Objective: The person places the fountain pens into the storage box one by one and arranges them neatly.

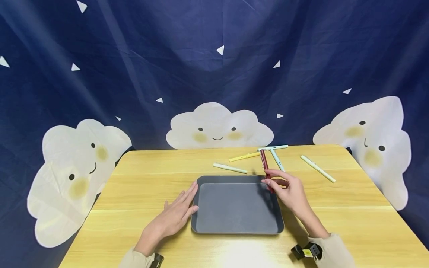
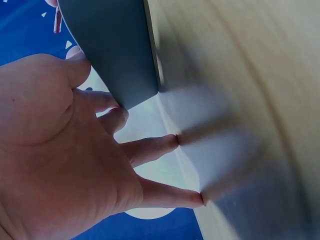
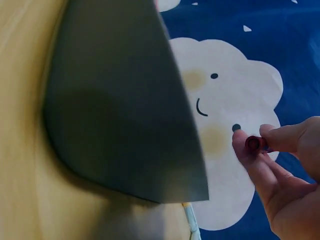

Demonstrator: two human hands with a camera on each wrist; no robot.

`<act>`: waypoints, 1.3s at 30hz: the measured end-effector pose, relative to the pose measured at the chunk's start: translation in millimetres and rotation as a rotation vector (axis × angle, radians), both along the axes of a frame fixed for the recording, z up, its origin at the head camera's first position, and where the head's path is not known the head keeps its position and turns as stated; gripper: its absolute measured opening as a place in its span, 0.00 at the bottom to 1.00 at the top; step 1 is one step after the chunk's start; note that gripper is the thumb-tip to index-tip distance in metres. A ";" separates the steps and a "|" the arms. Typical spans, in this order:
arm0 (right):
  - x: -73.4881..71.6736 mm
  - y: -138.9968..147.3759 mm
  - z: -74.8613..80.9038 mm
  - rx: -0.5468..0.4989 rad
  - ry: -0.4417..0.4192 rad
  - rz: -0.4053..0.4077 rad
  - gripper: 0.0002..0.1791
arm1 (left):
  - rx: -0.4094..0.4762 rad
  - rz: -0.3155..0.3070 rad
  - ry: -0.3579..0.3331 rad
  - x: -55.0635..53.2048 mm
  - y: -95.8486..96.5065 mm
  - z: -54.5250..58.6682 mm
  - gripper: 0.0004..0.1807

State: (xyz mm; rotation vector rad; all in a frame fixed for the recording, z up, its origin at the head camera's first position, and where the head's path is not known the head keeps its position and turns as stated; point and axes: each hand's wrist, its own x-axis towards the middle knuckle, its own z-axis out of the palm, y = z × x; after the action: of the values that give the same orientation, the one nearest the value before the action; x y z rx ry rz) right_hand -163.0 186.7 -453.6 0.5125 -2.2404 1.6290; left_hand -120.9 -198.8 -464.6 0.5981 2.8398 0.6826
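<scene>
A dark red pen point(image 1: 264, 160) is pinched between the thumb and fingers of my right hand point(image 1: 291, 190), over the right rear corner of a grey tray point(image 1: 238, 208). The right wrist view shows the end of the red pen point(image 3: 254, 145) between thumb and fingertips, beside the tray's side wall point(image 3: 125, 110). My left hand point(image 1: 177, 212) lies along the tray's left side with its fingers straight. In the left wrist view, the left hand's point(image 2: 75, 145) thumb and nearer fingers are at the tray wall point(image 2: 112, 50), and two other fingertips rest on the table.
Behind the tray lie a pale green pen point(image 1: 230, 168), a yellow pen point(image 1: 244, 156) and two light blue pens point(image 1: 277, 160). Another pale green pen point(image 1: 317, 168) lies at the right on the wooden table point(image 1: 134, 193). A dark blue curtain point(image 1: 214, 82) with clouds hangs behind.
</scene>
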 end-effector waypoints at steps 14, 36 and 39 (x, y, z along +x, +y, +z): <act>6.9 -18.2 -6.5 0.008 0.003 0.066 0.17 | 0.008 -0.002 -0.009 0.6 -0.8 0.0 0.37; 13.8 -39.1 -9.9 -0.111 -0.095 0.236 0.19 | 0.015 0.003 -0.007 0.9 1.0 0.2 0.37; 14.9 -42.1 -10.9 -0.115 -0.090 0.229 0.19 | 0.016 0.004 -0.010 0.9 0.6 -0.1 0.37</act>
State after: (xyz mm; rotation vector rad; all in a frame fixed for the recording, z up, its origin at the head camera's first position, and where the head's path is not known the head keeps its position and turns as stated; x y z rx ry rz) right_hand -148.2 144.6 -464.5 0.7008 -2.2014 1.9160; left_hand -120.0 -198.2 -464.7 0.5894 2.8294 0.7083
